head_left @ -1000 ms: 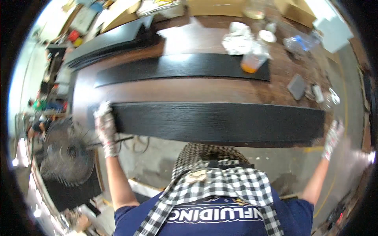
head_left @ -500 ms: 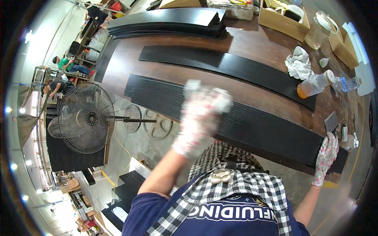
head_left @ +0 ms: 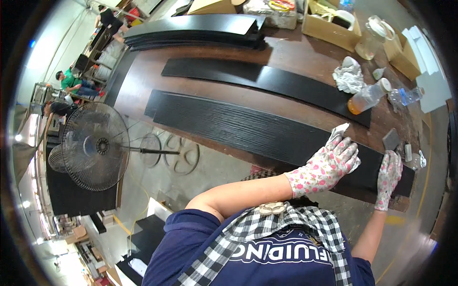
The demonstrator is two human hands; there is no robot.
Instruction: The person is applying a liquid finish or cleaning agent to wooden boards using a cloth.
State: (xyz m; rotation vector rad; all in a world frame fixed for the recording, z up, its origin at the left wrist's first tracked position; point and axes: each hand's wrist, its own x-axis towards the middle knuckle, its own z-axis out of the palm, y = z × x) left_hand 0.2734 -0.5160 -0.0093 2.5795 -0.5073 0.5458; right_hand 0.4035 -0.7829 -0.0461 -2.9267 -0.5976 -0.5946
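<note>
A long black wood-grain board lies along the near side of the brown table. On its right part rests my left hand, in a white glove with a pink floral print. A white cloth pokes out past the fingers, which are closed on it. My right hand, gloved alike, lies flat near the board's right end with fingers stretched out. Another black board lies farther back, parallel to the first. Beyond the right end sits a small dark grey block.
A stack of black boards lies at the back left. Toward the right stand a crumpled white rag, a bottle of amber liquid, a clear jug and a cardboard box. A standing fan is left; people work beyond it.
My left hand has swept right along the board with the cloth, from its middle to near my right hand. My right hand stays at the board's right end. The whole view shifted slightly.
</note>
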